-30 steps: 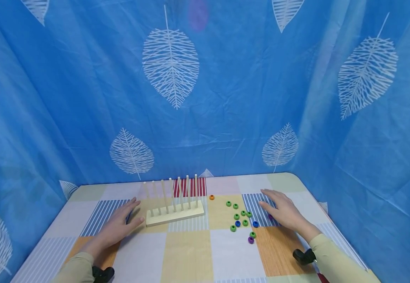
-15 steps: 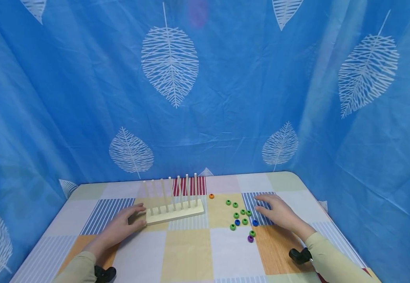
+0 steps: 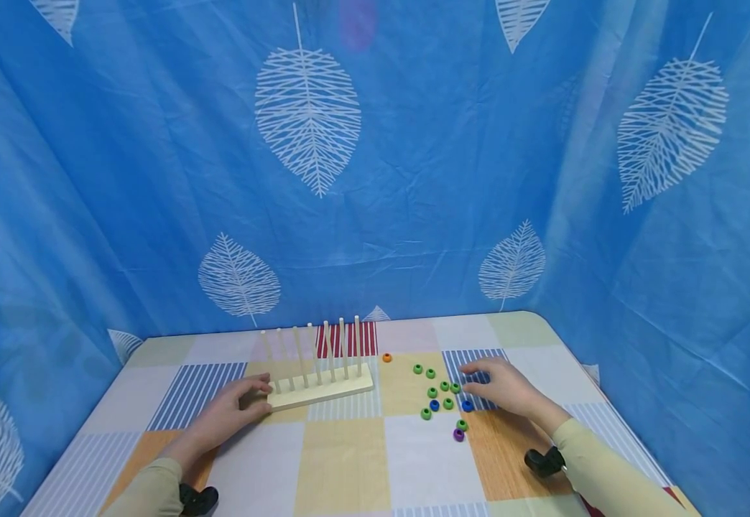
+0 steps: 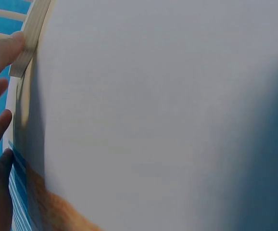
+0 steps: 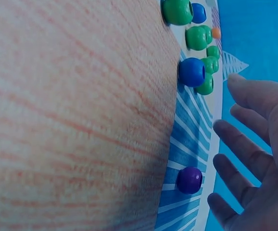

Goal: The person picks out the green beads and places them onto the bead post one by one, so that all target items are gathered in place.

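A pale wooden peg rack (image 3: 320,391) with several upright bare pegs stands left of centre in the head view. My left hand (image 3: 228,414) is at its left end, thumb on the near side and fingers at the far side, gripping the base; in the left wrist view the thumb overlaps the end of the base (image 4: 31,38). My right hand (image 3: 503,388) hovers with loosely bent fingers beside several green beads (image 3: 448,403) and a blue bead (image 3: 468,406). It holds nothing. A purple bead (image 5: 189,180) lies below its fingers in the right wrist view, hidden in the head view.
A second blue bead (image 3: 434,406) lies among the green ones. Another purple bead (image 3: 458,435) is nearest the front, and an orange bead (image 3: 386,357) lies by the rack's right end. A patchwork cloth (image 3: 343,467) covers the table; blue curtains (image 3: 414,179) enclose its back and sides.
My left hand has moved right onto the rack's end and its fingers have closed in. My right hand has moved left and slightly down toward the beads, covering the far-right purple bead.
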Tool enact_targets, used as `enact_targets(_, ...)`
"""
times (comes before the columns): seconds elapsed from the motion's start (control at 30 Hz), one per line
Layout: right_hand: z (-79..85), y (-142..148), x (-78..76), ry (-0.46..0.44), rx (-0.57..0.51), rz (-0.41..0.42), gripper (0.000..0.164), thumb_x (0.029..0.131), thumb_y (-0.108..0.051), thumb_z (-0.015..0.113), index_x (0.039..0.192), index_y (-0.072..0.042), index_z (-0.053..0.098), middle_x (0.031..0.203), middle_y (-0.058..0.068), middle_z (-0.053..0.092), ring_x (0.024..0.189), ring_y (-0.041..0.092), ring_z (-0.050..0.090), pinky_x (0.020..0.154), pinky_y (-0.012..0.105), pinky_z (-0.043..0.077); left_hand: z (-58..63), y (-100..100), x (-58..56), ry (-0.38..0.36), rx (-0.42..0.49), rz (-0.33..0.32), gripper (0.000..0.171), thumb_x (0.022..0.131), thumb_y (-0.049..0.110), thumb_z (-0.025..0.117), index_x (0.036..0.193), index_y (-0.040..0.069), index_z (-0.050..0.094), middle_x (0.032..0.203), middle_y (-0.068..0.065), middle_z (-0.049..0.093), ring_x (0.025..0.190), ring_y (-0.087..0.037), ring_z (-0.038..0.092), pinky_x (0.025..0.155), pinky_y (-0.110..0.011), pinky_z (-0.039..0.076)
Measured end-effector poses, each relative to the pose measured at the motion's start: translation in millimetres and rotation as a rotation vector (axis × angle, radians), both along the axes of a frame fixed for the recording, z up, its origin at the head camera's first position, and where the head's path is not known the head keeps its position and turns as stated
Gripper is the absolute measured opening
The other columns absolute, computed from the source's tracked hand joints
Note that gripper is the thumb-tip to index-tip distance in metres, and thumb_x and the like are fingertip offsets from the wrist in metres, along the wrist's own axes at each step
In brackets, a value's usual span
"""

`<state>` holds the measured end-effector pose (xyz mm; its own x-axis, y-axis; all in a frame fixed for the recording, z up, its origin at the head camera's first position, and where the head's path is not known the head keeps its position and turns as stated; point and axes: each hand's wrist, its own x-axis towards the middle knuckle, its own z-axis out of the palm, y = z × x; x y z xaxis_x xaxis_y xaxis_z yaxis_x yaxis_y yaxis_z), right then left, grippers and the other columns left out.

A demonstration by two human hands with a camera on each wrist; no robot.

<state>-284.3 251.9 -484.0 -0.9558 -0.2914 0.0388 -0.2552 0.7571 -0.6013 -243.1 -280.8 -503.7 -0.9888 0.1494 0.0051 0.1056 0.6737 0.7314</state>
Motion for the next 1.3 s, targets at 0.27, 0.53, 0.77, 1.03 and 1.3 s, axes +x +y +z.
enact_targets(0.27,-1.7,3.5,-5.1,-0.086,-0.048,0.037,0.035,0.092,-0.030,0.078,0.123,-0.015,0.073,0.124,0.002,0.070,0.124,0.033,0.059,0.105,0.057,0.047,-2.3,0.6,-1.9,0.021,0.005,-0.018,0.030,0.089,0.036,0.081,0.112,0.020,0.071,0.146,-0.015,0.056,0.140,-0.044,0.043,0.114,-0.066,0.030)
enact_targets(0.53,-6.7,6.9,-11.5,-0.147,-0.111,0.051,0.031,0.091,-0.029,0.079,0.120,-0.018,0.075,0.119,-0.001,0.070,0.120,0.030,0.060,0.104,0.057,0.047,-1.6,2.7,-3.4,0.018,0.016,-0.009,0.028,0.088,0.034,0.082,0.110,0.021,0.071,0.146,-0.015,0.057,0.140,-0.043,0.044,0.115,-0.066,0.030)
enact_targets(0.77,-10.9,7.2,-14.6,-0.136,-0.118,0.078,0.028,0.090,-0.031,0.080,0.116,-0.019,0.077,0.114,-0.003,0.070,0.111,0.025,0.061,0.099,0.054,0.050,-3.4,5.4,0.3,0.038,0.011,-0.006,0.024,0.089,0.031,0.082,0.108,0.021,0.071,0.143,-0.015,0.059,0.137,-0.043,0.047,0.113,-0.066,0.032)
enact_targets(1.03,-11.8,6.1,-13.5,-0.140,-0.093,0.043,0.025,0.087,-0.031,0.083,0.111,-0.024,0.078,0.113,-0.005,0.070,0.112,0.024,0.060,0.099,0.058,0.048,-4.7,7.7,-0.8,0.040,-0.004,-0.001,0.023,0.089,0.029,0.081,0.108,0.022,0.071,0.143,-0.015,0.059,0.136,-0.043,0.048,0.113,-0.066,0.032)
enact_targets(1.3,-13.2,3.8,-15.8,-0.128,-0.076,0.016,0.023,0.084,-0.032,0.085,0.106,-0.027,0.079,0.113,-0.006,0.070,0.115,0.027,0.059,0.103,0.064,0.040,-2.9,7.0,-0.2,0.016,-0.014,0.003,0.024,0.090,0.032,0.080,0.109,0.022,0.070,0.145,-0.015,0.058,0.138,-0.044,0.046,0.114,-0.067,0.030)
